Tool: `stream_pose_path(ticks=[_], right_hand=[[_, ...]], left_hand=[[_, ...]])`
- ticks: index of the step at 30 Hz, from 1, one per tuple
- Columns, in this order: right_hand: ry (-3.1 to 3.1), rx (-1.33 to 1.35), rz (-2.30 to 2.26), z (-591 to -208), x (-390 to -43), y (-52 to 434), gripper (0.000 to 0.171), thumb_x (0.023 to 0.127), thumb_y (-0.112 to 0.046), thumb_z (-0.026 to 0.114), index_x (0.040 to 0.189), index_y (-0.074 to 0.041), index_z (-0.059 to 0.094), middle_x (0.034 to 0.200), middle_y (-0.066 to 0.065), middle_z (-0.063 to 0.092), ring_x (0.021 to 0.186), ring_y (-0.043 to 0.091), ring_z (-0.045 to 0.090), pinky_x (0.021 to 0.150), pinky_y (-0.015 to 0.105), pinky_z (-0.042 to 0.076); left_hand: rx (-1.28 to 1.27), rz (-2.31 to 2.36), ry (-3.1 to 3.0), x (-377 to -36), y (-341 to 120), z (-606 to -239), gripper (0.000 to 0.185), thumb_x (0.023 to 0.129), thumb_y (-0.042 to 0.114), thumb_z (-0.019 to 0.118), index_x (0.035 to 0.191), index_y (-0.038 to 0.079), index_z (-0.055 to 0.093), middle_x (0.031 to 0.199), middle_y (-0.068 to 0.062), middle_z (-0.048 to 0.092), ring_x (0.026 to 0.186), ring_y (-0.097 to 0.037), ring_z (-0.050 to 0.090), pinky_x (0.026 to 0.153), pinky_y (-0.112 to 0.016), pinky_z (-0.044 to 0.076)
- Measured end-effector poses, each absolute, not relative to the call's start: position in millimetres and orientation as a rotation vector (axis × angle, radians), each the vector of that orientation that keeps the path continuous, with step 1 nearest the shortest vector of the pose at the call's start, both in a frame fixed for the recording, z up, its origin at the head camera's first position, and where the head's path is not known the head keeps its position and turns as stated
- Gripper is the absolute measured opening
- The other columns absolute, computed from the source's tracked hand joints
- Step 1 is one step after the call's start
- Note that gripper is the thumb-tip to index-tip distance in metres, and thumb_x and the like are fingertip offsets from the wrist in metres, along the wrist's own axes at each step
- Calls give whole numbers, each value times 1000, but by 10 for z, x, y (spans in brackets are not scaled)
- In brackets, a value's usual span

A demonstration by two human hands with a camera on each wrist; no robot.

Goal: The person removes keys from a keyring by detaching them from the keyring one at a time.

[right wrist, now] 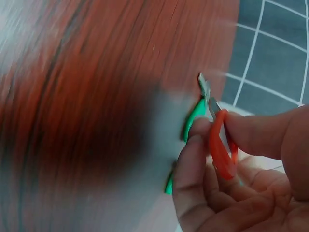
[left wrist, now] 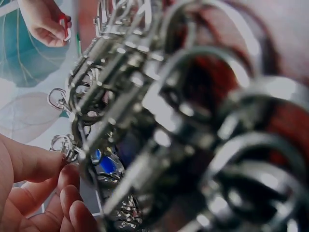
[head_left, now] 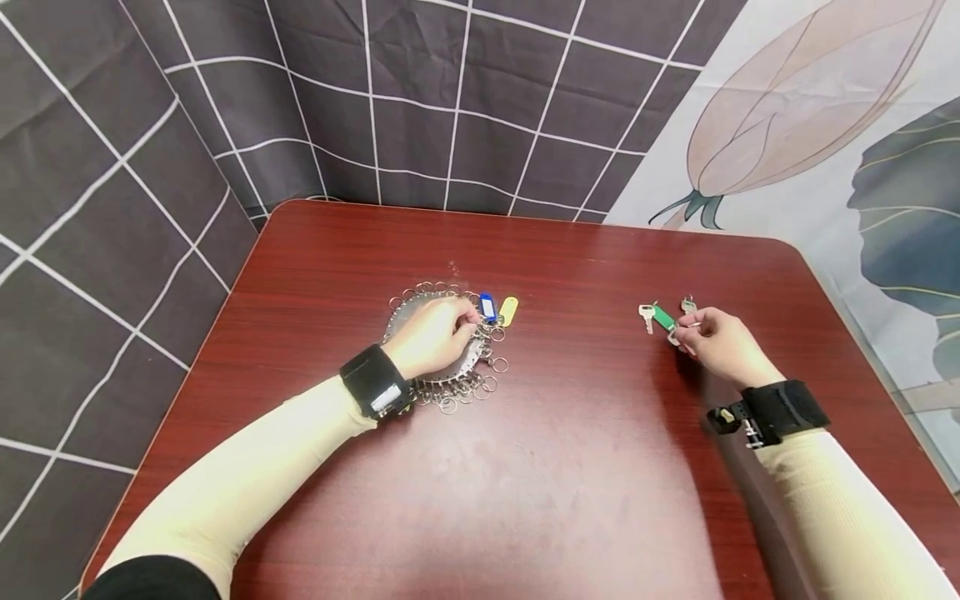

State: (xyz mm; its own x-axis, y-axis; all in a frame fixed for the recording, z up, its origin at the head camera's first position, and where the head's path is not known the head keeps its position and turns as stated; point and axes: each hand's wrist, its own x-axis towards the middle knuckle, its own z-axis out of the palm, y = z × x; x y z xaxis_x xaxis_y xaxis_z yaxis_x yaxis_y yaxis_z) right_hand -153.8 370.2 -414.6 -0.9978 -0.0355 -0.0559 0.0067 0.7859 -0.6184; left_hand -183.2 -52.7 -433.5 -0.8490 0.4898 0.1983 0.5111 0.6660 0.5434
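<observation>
Keys (head_left: 649,315) with green tag (head_left: 663,317) in right hand (head_left: 718,343)

Under the left hand (head_left: 435,335) most of the metal ring plate (head_left: 420,312) is hidden, while the red tag (right wrist: 219,145) pinched by the right hand (head_left: 720,342) shows only in the blurred wrist view.

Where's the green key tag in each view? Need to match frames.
Head: green key tag right of centre on the table, just left of the right hand, a key beside it.
Left wrist: not identifiable; only the right hand, far top left, pinching a red tag.
Right wrist: green key tag right of centre, behind the fingertips.
Shared landmark: the red tag in the right hand's grip, seen in both wrist views.
</observation>
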Motion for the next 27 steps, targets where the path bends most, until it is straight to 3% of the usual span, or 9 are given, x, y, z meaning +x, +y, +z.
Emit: stream_pose_path(ticks=[5,16,27], right_hand=[[2907,-30,-843,-4145,-1522,3773,25,94,-21,64,100,3,59,71,7,58,62,14,50,55,27,40],[2903,-53,-788,-4209,-1508,3809,25,91,-26,68,93,-2,60,70,6,59,62,19,52,55,29,41],[3019,-184,-724,-3934,-1561,3467,26,91,-20,67,106,-1,57,91,12,61,75,25,55,63,36,44]], left_hand=[[-870,-933,-2848,-1823,-581,-4343,8,90,13,59,93,13,66,83,2,60,77,-13,55,70,-28,47],[-879,-917,-2851,-1778,-637,-4302,4,89,14,62,91,12,66,80,3,59,75,-13,54,69,-30,47],[-890,-891,-2855,-1764,-641,-4270,5,89,13,62,91,12,66,82,2,61,78,-14,56,72,-30,48]])
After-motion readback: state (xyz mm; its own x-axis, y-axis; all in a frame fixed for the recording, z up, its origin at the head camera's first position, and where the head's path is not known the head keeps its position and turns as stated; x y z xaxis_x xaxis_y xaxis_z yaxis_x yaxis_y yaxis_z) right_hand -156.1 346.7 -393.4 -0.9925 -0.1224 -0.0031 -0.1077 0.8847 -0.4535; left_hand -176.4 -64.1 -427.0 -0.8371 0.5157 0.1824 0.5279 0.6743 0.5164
